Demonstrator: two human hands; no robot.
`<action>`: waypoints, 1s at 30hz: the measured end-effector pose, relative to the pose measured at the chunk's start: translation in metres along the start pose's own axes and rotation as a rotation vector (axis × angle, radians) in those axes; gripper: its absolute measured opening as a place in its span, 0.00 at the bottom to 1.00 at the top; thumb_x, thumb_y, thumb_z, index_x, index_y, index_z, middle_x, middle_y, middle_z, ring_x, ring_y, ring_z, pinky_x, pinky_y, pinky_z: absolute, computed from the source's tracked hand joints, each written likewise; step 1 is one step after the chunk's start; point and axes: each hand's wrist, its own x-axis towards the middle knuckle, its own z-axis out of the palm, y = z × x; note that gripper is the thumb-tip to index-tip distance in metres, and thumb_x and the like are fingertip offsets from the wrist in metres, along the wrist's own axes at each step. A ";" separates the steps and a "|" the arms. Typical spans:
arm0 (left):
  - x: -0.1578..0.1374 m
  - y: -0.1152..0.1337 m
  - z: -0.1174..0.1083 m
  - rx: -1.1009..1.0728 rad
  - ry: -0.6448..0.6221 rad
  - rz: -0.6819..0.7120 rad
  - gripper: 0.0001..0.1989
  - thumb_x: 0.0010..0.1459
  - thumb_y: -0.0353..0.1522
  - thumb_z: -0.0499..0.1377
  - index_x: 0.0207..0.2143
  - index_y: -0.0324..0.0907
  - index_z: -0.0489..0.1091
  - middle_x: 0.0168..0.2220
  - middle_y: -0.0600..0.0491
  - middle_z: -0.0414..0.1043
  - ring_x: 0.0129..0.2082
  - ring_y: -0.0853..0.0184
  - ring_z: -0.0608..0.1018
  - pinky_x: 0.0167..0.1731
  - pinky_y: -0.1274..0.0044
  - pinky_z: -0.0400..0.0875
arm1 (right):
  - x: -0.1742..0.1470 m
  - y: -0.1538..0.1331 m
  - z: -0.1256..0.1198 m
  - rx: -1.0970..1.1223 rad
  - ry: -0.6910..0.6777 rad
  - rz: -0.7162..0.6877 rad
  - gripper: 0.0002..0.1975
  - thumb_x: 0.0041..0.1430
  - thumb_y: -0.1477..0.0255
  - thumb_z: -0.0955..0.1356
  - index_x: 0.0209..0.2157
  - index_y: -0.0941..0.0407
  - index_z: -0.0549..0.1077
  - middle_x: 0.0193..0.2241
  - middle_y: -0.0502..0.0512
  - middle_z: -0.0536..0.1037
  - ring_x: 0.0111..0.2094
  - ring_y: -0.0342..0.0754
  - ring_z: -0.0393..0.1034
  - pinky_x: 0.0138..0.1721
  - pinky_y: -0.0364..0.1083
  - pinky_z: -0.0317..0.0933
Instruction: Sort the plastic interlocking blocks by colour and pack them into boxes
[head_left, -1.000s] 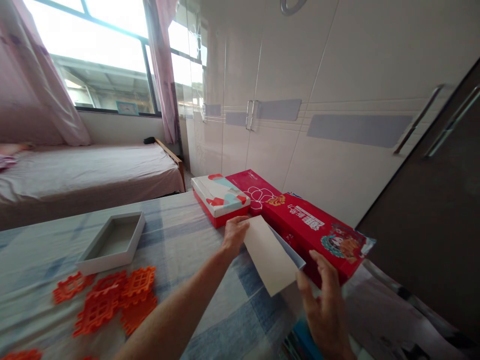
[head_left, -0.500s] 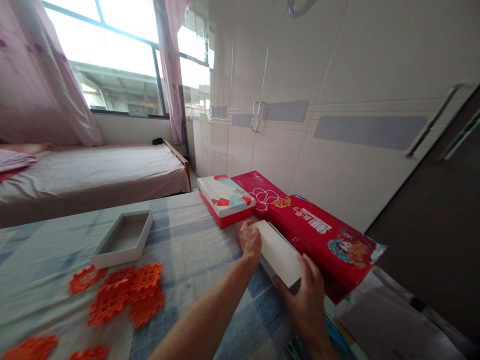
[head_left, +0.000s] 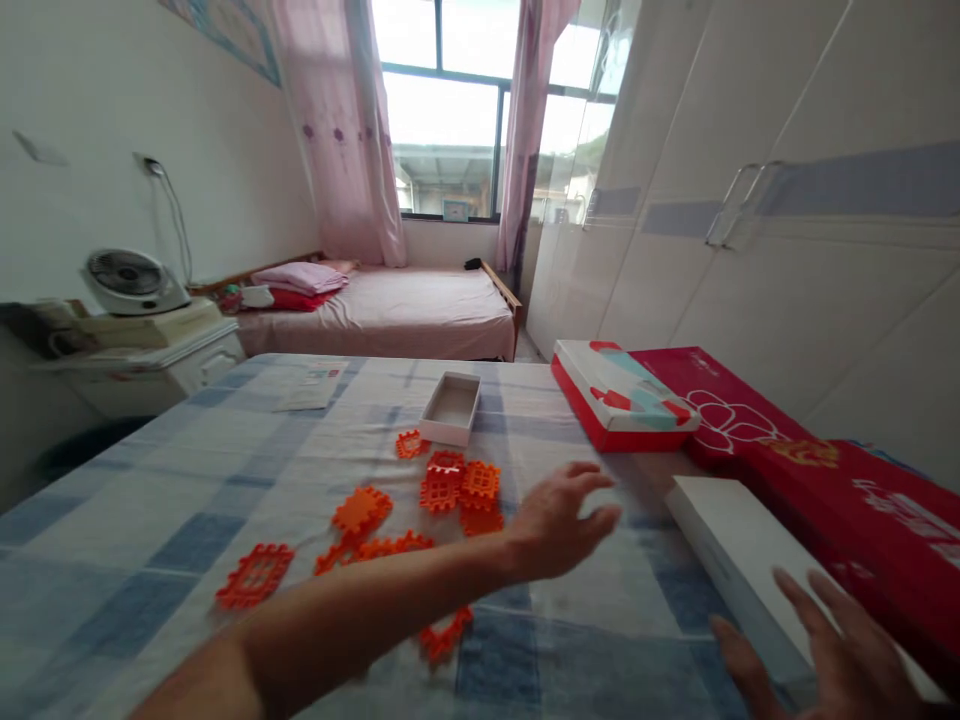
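My left hand (head_left: 559,520) hangs over the checked cloth with its fingers apart and nothing in them. Just left of it lie orange interlocking plastic tiles (head_left: 480,482), some overlapping. At the lower right, my right hand (head_left: 832,640) is spread over the near end of a closed white box (head_left: 750,545); whether the fingertips touch it I cannot tell. An open shallow white box or lid (head_left: 450,435) stands behind the tiles, hollow side up. More orange tiles (head_left: 256,576) are scattered to the left, partly hidden by my left forearm.
A red and white box (head_left: 622,400) stands at the back right, against a long red package (head_left: 832,480). A leaflet (head_left: 311,388) lies on the cloth at the far left. Beyond are a bed (head_left: 420,305), a wardrobe (head_left: 675,190) and a small fan (head_left: 135,280).
My view has swung left. My left hand has come off the white box and moved left toward the orange tiles. My right hand's fingers have loosened and spread at the box's near end.
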 end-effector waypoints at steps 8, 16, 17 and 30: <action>-0.172 -0.108 -0.199 0.645 0.311 -0.505 0.24 0.59 0.43 0.44 0.52 0.40 0.66 0.56 0.47 0.63 0.57 0.60 0.63 0.58 0.68 0.53 | 0.029 -0.094 0.083 0.210 -0.501 -0.433 0.29 0.55 0.56 0.64 0.57 0.48 0.58 0.59 0.55 0.58 0.59 0.57 0.50 0.55 0.59 0.51; -0.229 -0.130 -0.177 0.750 0.121 -0.621 0.30 0.59 0.47 0.45 0.60 0.44 0.52 0.63 0.48 0.45 0.63 0.56 0.47 0.59 0.60 0.47 | 0.047 -0.164 0.144 0.257 -0.778 -0.523 0.32 0.52 0.55 0.66 0.58 0.46 0.59 0.61 0.54 0.54 0.61 0.57 0.45 0.57 0.57 0.45; -0.219 -0.126 -0.168 0.716 0.100 -0.589 0.30 0.59 0.48 0.45 0.60 0.44 0.51 0.63 0.49 0.44 0.63 0.56 0.46 0.59 0.60 0.47 | 0.046 -0.166 0.147 0.253 -0.799 -0.536 0.33 0.51 0.55 0.67 0.58 0.45 0.58 0.61 0.54 0.53 0.61 0.57 0.44 0.57 0.57 0.45; -0.088 -0.118 -0.126 0.389 0.294 -0.358 0.27 0.61 0.41 0.43 0.58 0.36 0.56 0.62 0.44 0.50 0.63 0.60 0.50 0.61 0.63 0.44 | 0.050 -0.158 0.148 0.149 -0.654 -0.511 0.31 0.48 0.66 0.69 0.56 0.48 0.60 0.58 0.59 0.57 0.54 0.56 0.56 0.50 0.56 0.52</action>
